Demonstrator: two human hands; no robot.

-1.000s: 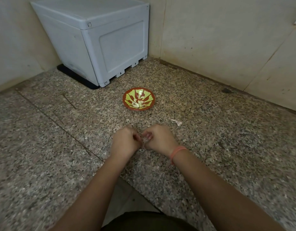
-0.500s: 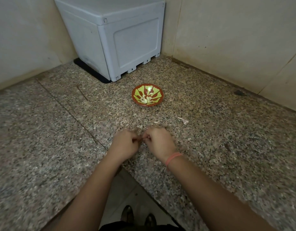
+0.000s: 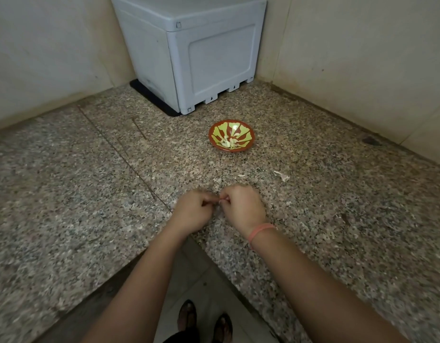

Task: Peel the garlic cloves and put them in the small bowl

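Note:
A small red and green patterned bowl point(image 3: 248, 142) stands on the granite counter and holds a few pale peeled garlic cloves point(image 3: 229, 142). Closer to me, my left hand point(image 3: 193, 214) and my right hand point(image 3: 243, 209) meet with curled fingers above the counter. Together they pinch a small garlic clove point(image 3: 220, 201), which is mostly hidden between the fingertips. An orange band circles my right wrist.
A grey plastic box point(image 3: 201, 53) fills the far corner on a black mat. Bits of garlic skin point(image 3: 283, 176) lie on the counter point(image 3: 65, 194) right of my hands. Walls close in on the left and right. The counter's inner corner edge is below my forearms, my feet below.
The view has shifted, so the bowl and box now sit further right and higher. My hands stay together on the clove, with the fingers working slightly.

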